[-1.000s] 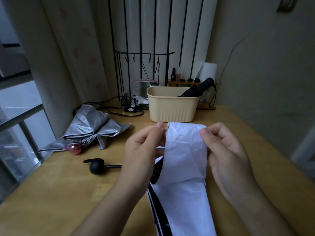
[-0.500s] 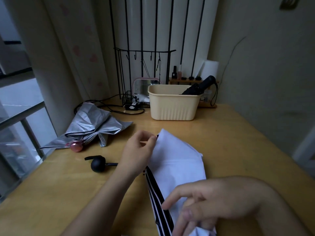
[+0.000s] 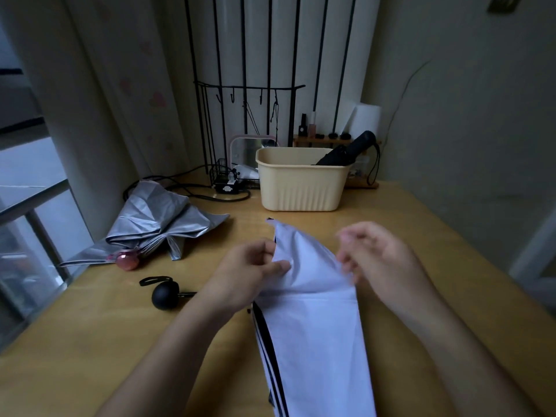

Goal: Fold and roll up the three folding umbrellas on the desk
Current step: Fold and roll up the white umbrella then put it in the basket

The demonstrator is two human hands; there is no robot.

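Looking down through the head camera, I see the white umbrella (image 3: 313,326) lying lengthwise on the wooden desk (image 3: 90,341), its canopy running from the bottom edge of the view up to a pointed tip just short of the beige basket (image 3: 301,188), with black stripes along its left edge. The left hand (image 3: 249,269) pinches the fabric at the left side of the canopy, thumb on top and fingers curled behind the fold. The right hand (image 3: 382,260) is at the canopy's right edge with fingers bent and blurred; I cannot tell whether it grips the cloth or only touches it. Left of the left wrist, a round black handle (image 3: 165,294) with a strap loop rests on the desk, its thin shaft pointing toward the white umbrella and disappearing behind the wrist. Farther left, near the window, the silver umbrella (image 3: 159,224) lies loosely bundled and unrolled, its pink handle (image 3: 128,260) toward me. The black umbrella (image 3: 346,150) sits rolled in the basket, leaning over the right rim with its handle and wrist strap hanging outside. Behind the basket I see a black wire rack (image 3: 249,115) and a small mirror (image 3: 243,152).
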